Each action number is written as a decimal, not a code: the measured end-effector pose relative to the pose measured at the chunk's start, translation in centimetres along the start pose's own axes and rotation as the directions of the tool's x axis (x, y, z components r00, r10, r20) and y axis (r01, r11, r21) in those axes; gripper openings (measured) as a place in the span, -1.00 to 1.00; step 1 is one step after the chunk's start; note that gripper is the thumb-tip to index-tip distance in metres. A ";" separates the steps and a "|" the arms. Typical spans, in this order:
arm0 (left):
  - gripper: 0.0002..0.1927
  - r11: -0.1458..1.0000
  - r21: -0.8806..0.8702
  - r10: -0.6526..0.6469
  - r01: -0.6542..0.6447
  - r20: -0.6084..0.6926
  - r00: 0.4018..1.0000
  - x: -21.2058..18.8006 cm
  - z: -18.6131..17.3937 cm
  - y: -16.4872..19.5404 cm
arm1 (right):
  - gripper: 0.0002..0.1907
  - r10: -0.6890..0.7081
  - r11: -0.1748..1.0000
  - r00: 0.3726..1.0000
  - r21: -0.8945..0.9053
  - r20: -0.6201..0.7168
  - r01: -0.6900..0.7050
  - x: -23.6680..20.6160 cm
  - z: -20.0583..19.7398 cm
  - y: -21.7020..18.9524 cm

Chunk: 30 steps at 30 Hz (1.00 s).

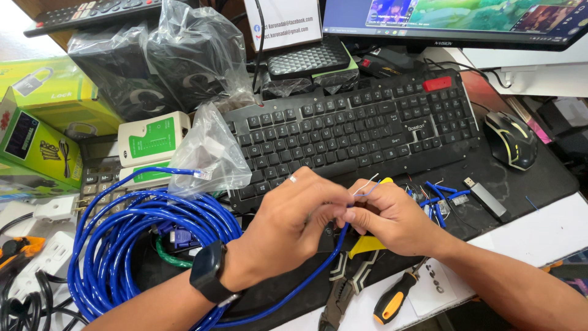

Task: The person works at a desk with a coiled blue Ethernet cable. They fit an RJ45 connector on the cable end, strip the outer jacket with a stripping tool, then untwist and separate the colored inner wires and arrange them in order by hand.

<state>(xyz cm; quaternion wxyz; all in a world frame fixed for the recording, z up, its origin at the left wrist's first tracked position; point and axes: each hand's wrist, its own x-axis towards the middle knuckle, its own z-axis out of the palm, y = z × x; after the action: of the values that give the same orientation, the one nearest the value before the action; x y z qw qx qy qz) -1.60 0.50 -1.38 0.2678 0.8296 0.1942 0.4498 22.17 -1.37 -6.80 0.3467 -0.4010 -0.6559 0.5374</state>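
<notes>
- Green and yellow boxes [43, 116] stack at the desk's left edge; a white card [285, 21] stands behind the keyboard [349, 132].
- Your left hand [288, 227] pinches the blue cable [147, 239] near its end, fingers closed.
- Your right hand [395, 217] pinches the cable's thin loose wires [365, 186], at the desk's front middle.
- The cable's coil lies front left.

Blue cable [141, 245], black keyboard [349, 132]

Both hands [343, 217] on blue cable [153, 233] before keyboard [349, 129]
</notes>
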 end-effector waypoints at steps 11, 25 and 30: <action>-0.88 0.891 -0.258 -0.367 0.374 0.076 0.927 0.2 0.6 -0.1 | -0.90 -0.054 0.994 0.992 0.100 0.112 0.043 -0.1 -0.6 0.3; -0.87 0.967 -0.064 -0.249 0.247 -0.023 0.968 -0.1 0.5 -0.1 | -0.88 -0.012 0.988 0.999 0.156 0.048 0.004 0.1 -0.3 0.4; -0.87 0.960 -0.077 -0.274 0.270 -0.039 0.961 -0.1 0.7 -0.4 | -0.88 -0.031 0.992 0.998 0.124 0.055 0.024 0.1 -0.3 0.0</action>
<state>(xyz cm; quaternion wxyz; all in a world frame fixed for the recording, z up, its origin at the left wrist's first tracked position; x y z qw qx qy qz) -1.15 0.58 -2.04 0.3515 0.7737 0.2967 0.4357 22.36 -1.12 -6.72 0.3595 -0.3540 -0.6365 0.5833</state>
